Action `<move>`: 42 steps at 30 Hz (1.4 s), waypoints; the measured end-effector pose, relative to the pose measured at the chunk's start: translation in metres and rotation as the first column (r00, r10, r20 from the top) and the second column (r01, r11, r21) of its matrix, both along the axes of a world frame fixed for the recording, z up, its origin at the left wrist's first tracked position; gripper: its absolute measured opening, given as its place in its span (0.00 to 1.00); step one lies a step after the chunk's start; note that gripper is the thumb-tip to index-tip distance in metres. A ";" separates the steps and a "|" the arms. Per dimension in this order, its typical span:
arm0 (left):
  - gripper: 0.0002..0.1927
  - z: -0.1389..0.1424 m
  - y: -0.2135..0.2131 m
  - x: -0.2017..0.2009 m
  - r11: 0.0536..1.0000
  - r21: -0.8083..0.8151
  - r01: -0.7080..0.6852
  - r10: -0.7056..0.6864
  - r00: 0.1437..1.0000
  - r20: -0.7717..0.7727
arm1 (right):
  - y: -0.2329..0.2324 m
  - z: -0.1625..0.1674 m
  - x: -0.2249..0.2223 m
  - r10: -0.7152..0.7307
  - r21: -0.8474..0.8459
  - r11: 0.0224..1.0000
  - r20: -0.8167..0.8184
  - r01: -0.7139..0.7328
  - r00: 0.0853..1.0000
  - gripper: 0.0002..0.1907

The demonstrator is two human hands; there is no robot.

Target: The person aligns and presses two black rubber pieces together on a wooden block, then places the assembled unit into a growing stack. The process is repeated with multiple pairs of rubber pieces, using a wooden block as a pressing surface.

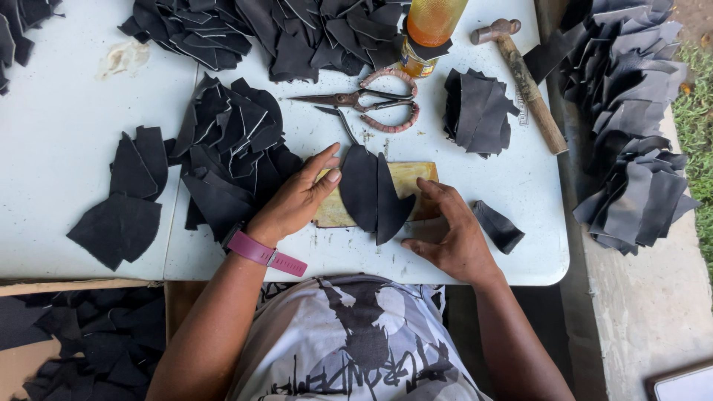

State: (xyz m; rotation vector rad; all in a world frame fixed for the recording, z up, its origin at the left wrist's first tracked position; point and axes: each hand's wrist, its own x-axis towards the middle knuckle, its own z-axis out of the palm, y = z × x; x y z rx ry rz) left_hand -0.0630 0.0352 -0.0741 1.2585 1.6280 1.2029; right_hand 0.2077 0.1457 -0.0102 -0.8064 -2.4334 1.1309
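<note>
Two curved black leather pieces lie overlapping on a small yellowish board near the front edge of the white table. My left hand, with a pink wristband, rests flat on the board's left end, thumb touching the left black piece. At the board's right end sits my right hand, fingers spread, touching the board's edge just right of the pieces. Neither hand grips anything.
Rusty scissors lie just behind the board. A hammer and a yellow bottle sit at the back right. Heaps of black leather cut-outs cover the table's left and back; more are stacked on the ledge to the right.
</note>
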 end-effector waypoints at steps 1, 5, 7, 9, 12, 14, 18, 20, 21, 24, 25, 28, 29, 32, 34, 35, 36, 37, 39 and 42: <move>0.33 0.000 0.000 0.000 1.000 -0.016 -0.005 0.005 1.000 0.018 | 0.000 -0.001 0.001 -0.013 -0.038 0.999 0.004 0.013 1.000 0.49; 0.33 -0.001 -0.001 0.001 0.999 -0.029 -0.017 0.018 0.999 0.031 | 0.001 -0.006 0.001 -0.048 -0.022 0.999 -0.042 0.047 0.998 0.44; 0.33 0.000 -0.001 0.001 1.000 -0.015 -0.019 0.020 1.000 0.024 | 0.002 -0.008 0.002 -0.056 -0.023 0.998 -0.090 0.054 0.994 0.42; 0.33 0.000 -0.002 0.001 1.000 -0.015 -0.022 0.022 0.999 0.035 | 0.002 -0.010 0.003 -0.061 -0.010 0.998 -0.103 0.060 0.993 0.40; 0.33 0.000 -0.003 0.001 1.000 -0.014 -0.020 0.020 0.999 0.028 | 0.002 -0.011 0.005 -0.055 0.043 0.997 -0.106 0.059 0.993 0.37; 0.34 0.001 -0.003 0.001 1.000 -0.021 -0.019 0.020 0.999 0.028 | 0.002 -0.013 0.005 -0.053 0.056 0.997 -0.115 0.060 0.992 0.36; 0.34 0.003 -0.003 0.001 1.000 -0.015 -0.009 0.009 0.999 0.032 | 0.004 -0.017 0.007 -0.070 -0.004 0.998 -0.149 0.070 0.986 0.36; 0.34 0.004 -0.003 0.001 1.000 -0.007 -0.006 0.006 0.999 0.032 | 0.005 -0.019 0.008 -0.076 -0.047 0.997 -0.179 0.069 0.981 0.36; 0.34 0.005 -0.003 0.001 1.000 -0.004 -0.004 0.004 0.999 0.032 | 0.005 -0.020 0.009 -0.078 -0.071 0.995 -0.202 0.064 0.976 0.36; 0.35 0.006 -0.004 0.001 1.000 -0.029 -0.009 0.011 0.999 0.041 | 0.004 -0.022 0.012 -0.114 -0.141 0.986 -0.208 0.085 0.972 0.35; 0.35 0.006 -0.003 0.001 1.000 -0.029 -0.009 0.010 0.999 0.041 | 0.005 -0.023 0.013 -0.128 -0.161 0.982 -0.202 0.096 0.971 0.35; 0.35 0.006 -0.003 0.002 0.999 -0.041 -0.015 0.017 0.999 0.047 | 0.004 -0.024 0.014 -0.148 -0.162 0.980 -0.180 0.119 0.972 0.34; 0.35 0.006 -0.003 0.002 0.998 -0.053 -0.018 0.021 0.998 0.052 | 0.004 -0.025 0.013 -0.138 -0.140 0.984 -0.189 0.113 0.972 0.34; 0.35 0.005 -0.004 0.002 0.999 -0.045 -0.019 0.022 0.998 0.056 | 0.004 -0.024 0.013 -0.106 -0.072 0.993 -0.216 0.092 0.971 0.32; 0.34 0.005 -0.004 0.001 1.000 -0.026 -0.015 0.016 0.999 0.045 | 0.003 -0.024 0.013 -0.079 -0.023 0.997 -0.236 0.076 0.968 0.31; 0.34 0.004 -0.004 0.001 1.000 -0.017 -0.014 0.015 0.999 0.034 | 0.002 -0.023 0.013 -0.076 -0.007 0.997 -0.232 0.076 0.970 0.30; 0.34 0.004 -0.004 0.001 1.000 -0.008 -0.013 0.014 1.000 0.024 | 0.001 -0.023 0.013 -0.072 0.010 0.997 -0.228 0.076 0.971 0.29; 0.34 0.005 -0.004 0.001 1.000 -0.003 -0.012 0.012 1.000 0.011 | 0.000 -0.022 0.012 -0.067 0.026 0.997 -0.223 0.074 0.972 0.29; 0.34 0.006 -0.003 0.001 1.000 0.008 -0.011 0.011 1.000 -0.014 | -0.003 -0.020 0.011 -0.053 0.087 0.993 -0.216 0.074 0.975 0.26; 0.33 0.009 -0.003 0.005 0.993 -0.101 -0.063 0.061 0.998 -0.023 | -0.007 -0.015 0.008 -0.050 0.092 0.993 -0.191 0.069 0.980 0.22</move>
